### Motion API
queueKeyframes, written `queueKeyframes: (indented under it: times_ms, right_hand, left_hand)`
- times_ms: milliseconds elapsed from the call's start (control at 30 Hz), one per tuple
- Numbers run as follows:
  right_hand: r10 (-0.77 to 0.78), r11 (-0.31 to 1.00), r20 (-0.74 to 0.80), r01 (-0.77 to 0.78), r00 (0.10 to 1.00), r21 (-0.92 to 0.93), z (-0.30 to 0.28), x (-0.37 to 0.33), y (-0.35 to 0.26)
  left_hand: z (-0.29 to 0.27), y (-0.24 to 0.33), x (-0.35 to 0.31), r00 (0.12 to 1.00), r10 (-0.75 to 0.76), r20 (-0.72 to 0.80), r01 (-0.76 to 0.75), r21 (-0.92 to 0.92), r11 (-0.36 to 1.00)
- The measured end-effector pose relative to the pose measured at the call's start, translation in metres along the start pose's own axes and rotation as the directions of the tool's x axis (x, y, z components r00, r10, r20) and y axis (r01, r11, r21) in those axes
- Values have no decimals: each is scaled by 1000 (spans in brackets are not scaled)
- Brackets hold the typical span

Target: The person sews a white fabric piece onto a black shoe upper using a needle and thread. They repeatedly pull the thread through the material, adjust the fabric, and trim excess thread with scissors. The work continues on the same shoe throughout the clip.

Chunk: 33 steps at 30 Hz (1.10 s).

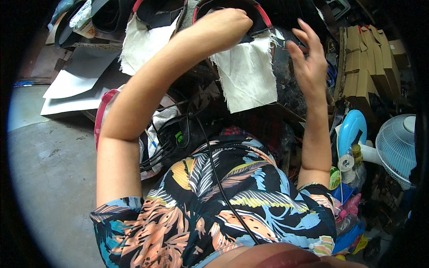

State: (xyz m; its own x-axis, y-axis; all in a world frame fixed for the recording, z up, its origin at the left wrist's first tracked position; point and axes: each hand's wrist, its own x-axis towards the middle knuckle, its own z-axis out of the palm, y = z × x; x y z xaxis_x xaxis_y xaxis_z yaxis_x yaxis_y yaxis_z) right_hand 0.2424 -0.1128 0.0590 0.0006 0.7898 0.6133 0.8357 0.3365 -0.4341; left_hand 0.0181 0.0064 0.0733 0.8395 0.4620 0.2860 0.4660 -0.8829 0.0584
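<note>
My left hand (234, 24) is curled closed over a black piece with red trim (263, 17). Its fingertips are turned away, so what they hold is hidden. From that piece hangs a white cloth with frayed edges (249, 78). Off to the right of the cloth, my right hand (309, 60) is raised with thumb and fingers apart, and nothing shows plainly between them. A second black piece with red trim (158, 13) lies to the left, with another frayed white cloth (145, 44) hanging from it, partly behind my left forearm.
White sheets (82, 73) lie at the left. Folded brown cardboard (368, 62) stands at the right, above a white fan (397, 138) with a blue base (352, 131). A black cable (214, 169) runs down over my patterned shirt. Bags and bottles crowd the lower right.
</note>
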Motion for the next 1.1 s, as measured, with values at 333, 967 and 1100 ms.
queueKeyframes:
  times_ms: [333,967,1100]
  right_hand:
    - [379,916,306,-308,873,-256,58,10,18]
    - [223,715,474,-473,852,515,58,20,40]
    - [222,648,479,-495,849,578,59,18,36]
  left_hand:
    - [58,5,-49,984,-176,-19,174,-58,983]
    - [31,17,-8,999,-49,2,45,-394,918]
    - [45,14,26,973,-228,-17,211,-325,922]
